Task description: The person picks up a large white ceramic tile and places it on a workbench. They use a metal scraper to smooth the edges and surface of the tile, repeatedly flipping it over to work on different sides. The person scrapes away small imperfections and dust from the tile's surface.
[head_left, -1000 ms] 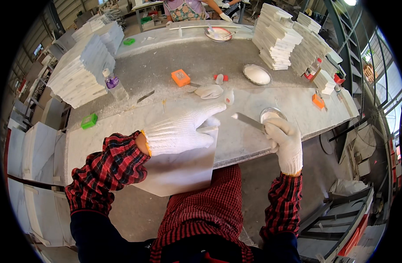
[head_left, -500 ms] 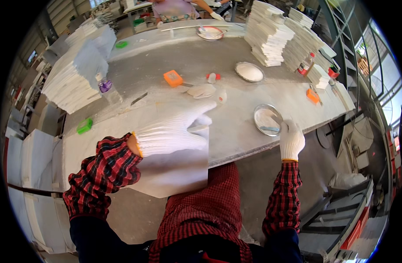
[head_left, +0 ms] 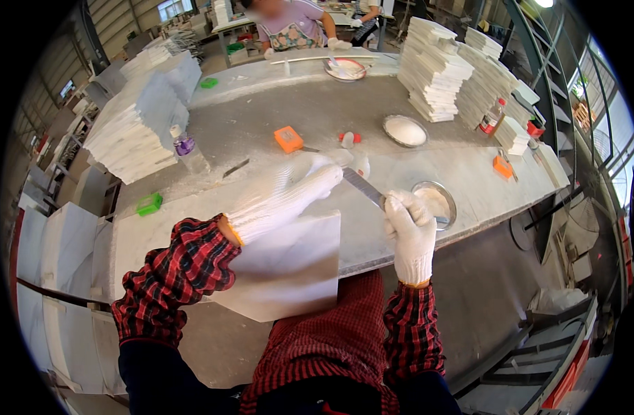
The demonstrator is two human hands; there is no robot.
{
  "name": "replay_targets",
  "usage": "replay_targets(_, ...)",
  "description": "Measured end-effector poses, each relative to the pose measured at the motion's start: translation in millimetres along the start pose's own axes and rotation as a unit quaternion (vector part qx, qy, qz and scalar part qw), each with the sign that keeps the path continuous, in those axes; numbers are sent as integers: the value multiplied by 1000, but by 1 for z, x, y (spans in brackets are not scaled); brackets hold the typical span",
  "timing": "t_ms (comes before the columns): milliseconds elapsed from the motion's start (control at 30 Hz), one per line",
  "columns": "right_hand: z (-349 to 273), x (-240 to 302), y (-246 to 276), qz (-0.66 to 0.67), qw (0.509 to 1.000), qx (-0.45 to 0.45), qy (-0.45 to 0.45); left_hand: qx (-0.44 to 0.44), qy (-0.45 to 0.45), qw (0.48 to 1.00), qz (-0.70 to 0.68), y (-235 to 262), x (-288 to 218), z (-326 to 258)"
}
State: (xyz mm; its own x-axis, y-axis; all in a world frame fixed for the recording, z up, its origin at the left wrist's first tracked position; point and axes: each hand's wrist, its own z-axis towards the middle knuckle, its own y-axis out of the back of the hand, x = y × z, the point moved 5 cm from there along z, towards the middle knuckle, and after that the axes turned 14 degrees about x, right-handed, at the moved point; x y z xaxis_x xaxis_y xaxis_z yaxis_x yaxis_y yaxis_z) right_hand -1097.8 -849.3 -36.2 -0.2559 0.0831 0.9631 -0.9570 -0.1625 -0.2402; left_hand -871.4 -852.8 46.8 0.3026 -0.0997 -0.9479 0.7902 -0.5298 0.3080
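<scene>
Both my hands wear white knit gloves. My left hand (head_left: 286, 200) lies flat on a white stone tile (head_left: 289, 270) that overhangs the near edge of the grey workbench (head_left: 275, 117). Fingers of that hand point toward the blade. My right hand (head_left: 408, 232) is closed on the handle of a flat metal spatula (head_left: 362, 185). Its blade slants up and left toward my left fingertips. A round metal dish of white paste (head_left: 434, 202) sits just right of my right hand.
Tall stacks of white tiles stand at the left (head_left: 134, 131) and back right (head_left: 434, 69). An orange block (head_left: 288, 138), a plastic bottle (head_left: 189, 153), a green object (head_left: 149, 204) and a second dish (head_left: 405, 130) lie on the bench. Another person (head_left: 296, 28) works at the far side.
My right hand has come away from the paste dish and swung the spatula blade left toward my left hand. My left hand stays flat on the tile.
</scene>
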Motion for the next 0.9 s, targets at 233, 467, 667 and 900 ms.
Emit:
replay_targets(233,-1,22,-29,-71,997,24,36,-65,-27,997,0,2,-14,-5)
replay_targets(467,10,38,-41,-223,966,135,4,-67,-19,997,43,2,-8,-6)
replay_targets(667,13,40,-32,-198,979,53,22,-41,-24,992,114,1,-10,-5)
replay_targets(900,39,33,36,-56,998,-11,5,-76,-22,995,63,9,-10,-5)
